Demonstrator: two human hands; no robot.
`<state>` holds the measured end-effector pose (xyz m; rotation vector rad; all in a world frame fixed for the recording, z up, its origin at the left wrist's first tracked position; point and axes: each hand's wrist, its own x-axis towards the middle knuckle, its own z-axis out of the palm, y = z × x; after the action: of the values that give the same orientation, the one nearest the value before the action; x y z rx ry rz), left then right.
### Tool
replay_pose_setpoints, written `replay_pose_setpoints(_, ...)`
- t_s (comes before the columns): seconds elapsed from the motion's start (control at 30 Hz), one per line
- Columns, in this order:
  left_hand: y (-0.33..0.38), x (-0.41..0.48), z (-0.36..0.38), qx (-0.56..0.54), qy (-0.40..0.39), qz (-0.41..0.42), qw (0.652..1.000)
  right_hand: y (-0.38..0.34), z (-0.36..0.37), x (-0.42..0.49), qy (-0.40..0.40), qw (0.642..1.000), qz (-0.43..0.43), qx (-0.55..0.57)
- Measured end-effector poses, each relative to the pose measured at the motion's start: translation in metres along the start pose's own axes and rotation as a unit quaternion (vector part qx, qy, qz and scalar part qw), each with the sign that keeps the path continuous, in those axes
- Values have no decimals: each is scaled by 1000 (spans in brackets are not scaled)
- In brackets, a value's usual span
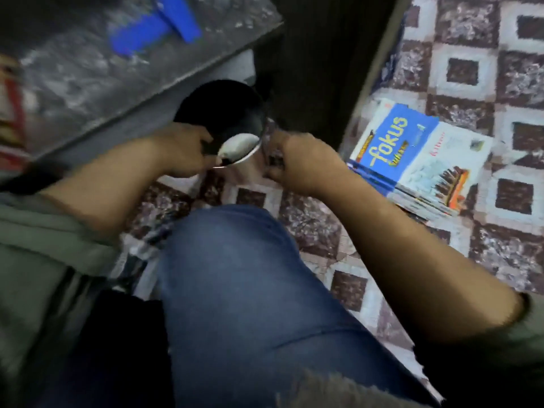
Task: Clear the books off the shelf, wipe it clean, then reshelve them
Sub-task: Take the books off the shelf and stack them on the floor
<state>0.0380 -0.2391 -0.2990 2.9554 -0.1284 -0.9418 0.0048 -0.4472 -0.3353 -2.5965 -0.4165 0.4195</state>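
Blue-jacketed paperback (pixel 394 139) marked "fokus" topped a loose stack of books (pixel 426 184). The stack lay on the patterned carpet (pixel 515 83) at the right middle of the frame, just beside the dark shelf unit (pixel 318 54) at upper centre and not on it. Stack: thin, soft-bound, slightly fanned; judged light singly and moderately heavy together, with covers likely glossy and apt to slide on one another. Best taken from beneath with both hands, spines squared first, or a few at a time by the spine edge. Left hand (pixel 182 154), centre frame: fingers curled over the near rim of a black round vessel (pixel 217 113) that showed a pale patch at its lower lip; contents unclear. Right hand (pixel 297 163), just beside it: fingers closed in a fist round a small dark item (pixel 275 160), too blurred to identify. Grey mottled top (pixel 88 78), upper left, carried a blue plastic object (pixel 164 25). Denim knee (pixel 235 275), lower centre.
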Motion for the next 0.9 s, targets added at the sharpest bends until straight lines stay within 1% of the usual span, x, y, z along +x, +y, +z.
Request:
replay_pose_setpoints(0.1,-58,-44,-20,-28,111,-62,992,-55,-11,27,-1,998,-58,-10)
replay_pose_setpoints(0.17,-94,-79,-29,-25,200,-117,972,-94,-16,41,3,994,-108,-19)
replay_pose_setpoints(0.2,-112,-96,-33,-26,254,-140,957,-114,-17,47,3,991,-130,-26)
replay_pose_setpoints(0.27,-150,-129,-34,-37,379,-154,912,-151,-19,58,-4,985,-167,-48)
replay_pose_setpoints(0.33,-183,-162,-31,-36,477,-178,860,-188,-21,66,-8,978,-200,-62)
replay_pose_setpoints(0.4,-207,-191,-29,-22,545,-216,810,-223,-24,74,-8,971,-229,-74)
replay_pose_setpoints(0.47,-222,-213,-31,-14,594,-226,772,-256,-26,80,-2,962,-260,-90)
replay_pose_setpoints(0.53,-232,-226,-37,-1,621,-222,752,-288,-28,85,16,949,-301,-94)
replay_pose_setpoints(0.63,-248,-238,-51,-2,626,-213,750,-332,-30,90,56,930,-352,-94)
replay_pose_setpoints(0.7,-259,-241,-61,4,614,-209,761,-358,-32,94,85,919,-374,-95)
replay_pose_setpoints(0.83,-276,-238,-71,18,562,-211,800,-392,-32,100,159,909,-379,-71)
replay_pose_setpoints(0.9,-276,-234,-71,17,548,-219,807,-398,-25,104,160,903,-392,-73)
